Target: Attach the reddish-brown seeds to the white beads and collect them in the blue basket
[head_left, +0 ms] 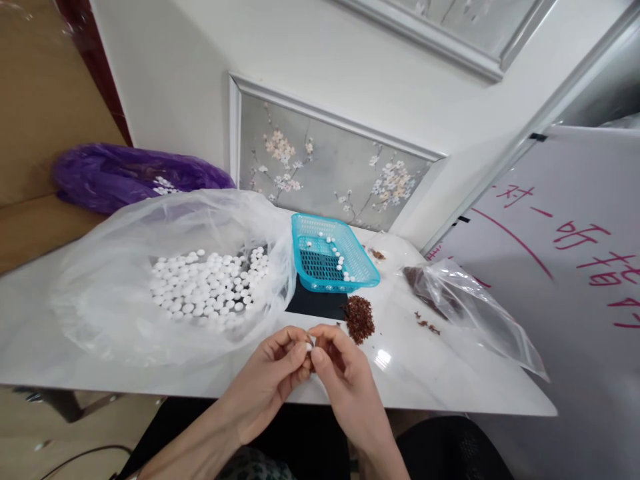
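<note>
My left hand (273,377) and my right hand (345,380) meet at the table's near edge, fingertips pinched together on one small white bead (309,347). Just beyond my right hand lies a little heap of dark reddish-brown bits (360,319). A large clear plastic bag (100,293) to the left holds several white beads (210,287). A blue plastic basket (363,275) behind the heap contains several more white beads.
The white glossy table (450,380) also carries a clear zip bag (480,313) with brown crumbs on the right and a purple bag (125,175) at the back left. A whiteboard with red writing (575,267) leans on the right. A dark square (317,303) lies under the basket.
</note>
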`<state>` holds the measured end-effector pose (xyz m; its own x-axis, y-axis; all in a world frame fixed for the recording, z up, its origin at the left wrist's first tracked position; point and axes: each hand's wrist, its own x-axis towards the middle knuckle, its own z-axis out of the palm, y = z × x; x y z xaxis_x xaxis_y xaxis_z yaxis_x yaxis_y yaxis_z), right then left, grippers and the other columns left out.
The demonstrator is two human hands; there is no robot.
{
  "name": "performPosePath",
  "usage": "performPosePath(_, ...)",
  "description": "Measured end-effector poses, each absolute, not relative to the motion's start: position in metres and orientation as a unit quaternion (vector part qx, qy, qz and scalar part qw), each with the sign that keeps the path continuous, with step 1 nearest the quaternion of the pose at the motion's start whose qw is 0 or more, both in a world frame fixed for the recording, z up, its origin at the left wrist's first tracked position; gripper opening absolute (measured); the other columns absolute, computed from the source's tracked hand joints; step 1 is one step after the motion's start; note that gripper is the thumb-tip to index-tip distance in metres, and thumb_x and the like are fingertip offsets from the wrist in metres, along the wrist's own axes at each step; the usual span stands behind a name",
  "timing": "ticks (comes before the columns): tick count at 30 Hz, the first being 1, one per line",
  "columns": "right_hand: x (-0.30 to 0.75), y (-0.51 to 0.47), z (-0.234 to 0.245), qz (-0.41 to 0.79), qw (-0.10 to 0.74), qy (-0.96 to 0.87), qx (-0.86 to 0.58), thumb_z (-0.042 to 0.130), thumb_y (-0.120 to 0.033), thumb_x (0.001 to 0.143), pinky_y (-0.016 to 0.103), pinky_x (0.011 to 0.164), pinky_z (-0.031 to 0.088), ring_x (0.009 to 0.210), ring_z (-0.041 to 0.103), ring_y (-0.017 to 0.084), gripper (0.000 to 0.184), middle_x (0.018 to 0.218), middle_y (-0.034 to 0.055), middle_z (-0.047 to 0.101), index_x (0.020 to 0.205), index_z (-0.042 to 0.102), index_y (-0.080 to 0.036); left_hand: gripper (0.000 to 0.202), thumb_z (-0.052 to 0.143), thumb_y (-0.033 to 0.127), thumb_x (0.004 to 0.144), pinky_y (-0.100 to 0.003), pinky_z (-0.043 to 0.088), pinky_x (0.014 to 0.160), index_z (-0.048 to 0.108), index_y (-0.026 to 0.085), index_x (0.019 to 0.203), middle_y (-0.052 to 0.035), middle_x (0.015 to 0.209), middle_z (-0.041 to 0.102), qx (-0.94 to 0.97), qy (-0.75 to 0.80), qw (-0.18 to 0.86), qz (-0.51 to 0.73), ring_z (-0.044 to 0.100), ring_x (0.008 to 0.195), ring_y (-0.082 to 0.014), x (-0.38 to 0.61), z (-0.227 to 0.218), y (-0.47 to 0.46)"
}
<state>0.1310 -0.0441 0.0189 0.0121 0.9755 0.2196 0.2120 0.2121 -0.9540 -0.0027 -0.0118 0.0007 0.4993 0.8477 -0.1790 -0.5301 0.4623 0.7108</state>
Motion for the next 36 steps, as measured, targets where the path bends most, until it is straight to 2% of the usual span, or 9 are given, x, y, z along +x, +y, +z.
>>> performPosePath(3, 0.137, -0.046, 0.023, 0.392, 0.477, -0.632, -0.468, 0.044, -0.025, 0.093, 0.027, 0.076, 0.048, 0.085, 0.057, 0.015, 0.023, 0.093, 0.0043, 0.057, 0.109, 0.061, -0.021, 0.013, 0.069, 0.023, 0.077, -0.017, 0.047, 0.068, 0.06, 0.016, 0.084, 0.0024, 0.072, 0.058, 0.282, 0.26, 0.824, 0.417, 0.053, 0.062, -0.0045, -0.003, 0.003, -0.011)
performPosePath(6, 0.138, -0.049, 0.026, 0.386, 0.462, -0.646, -0.469, 0.045, -0.022, 0.093, 0.027, 0.073, 0.049, 0.081, 0.057, 0.015, 0.027, 0.088, 0.0037, 0.056, 0.112, 0.063, -0.023, 0.018, 0.07, 0.021, 0.077, -0.016, 0.047, 0.065, 0.057, 0.018, 0.089, 0.0038, 0.069, 0.058, 0.278, 0.265, 0.824, 0.417, 0.054, 0.06, -0.0038, -0.003, 0.002, -0.011)
performPosePath(11, 0.135, -0.051, 0.029, 0.36, 0.465, -0.651, -0.48, 0.047, -0.018, 0.091, 0.025, 0.068, 0.049, 0.073, 0.058, 0.014, 0.026, 0.081, 0.0025, 0.057, 0.105, 0.068, -0.023, 0.023, 0.069, 0.018, 0.078, -0.015, 0.047, 0.065, 0.053, 0.02, 0.095, 0.0042, 0.07, 0.059, 0.294, 0.26, 0.823, 0.411, 0.055, 0.062, -0.0042, -0.003, -0.002, -0.012)
performPosePath(22, 0.128, -0.053, 0.021, 0.312, 0.473, -0.65, -0.507, 0.042, -0.014, 0.091, 0.027, 0.071, 0.047, 0.078, 0.057, 0.016, 0.027, 0.087, 0.0042, 0.056, 0.102, 0.066, -0.021, 0.02, 0.068, 0.017, 0.078, -0.018, 0.044, 0.066, 0.053, 0.02, 0.091, 0.0037, 0.073, 0.058, 0.318, 0.254, 0.814, 0.414, 0.054, 0.066, -0.0059, -0.003, 0.0, -0.012)
performPosePath(36, 0.132, -0.054, 0.02, 0.301, 0.489, -0.647, -0.503, 0.047, -0.012, 0.088, 0.027, 0.07, 0.047, 0.077, 0.058, 0.017, 0.026, 0.085, 0.0044, 0.057, 0.1, 0.068, -0.021, 0.023, 0.07, 0.022, 0.076, -0.02, 0.041, 0.066, 0.052, 0.021, 0.09, 0.005, 0.072, 0.057, 0.37, 0.277, 0.781, 0.421, 0.05, 0.065, -0.0071, 0.001, 0.0, -0.015)
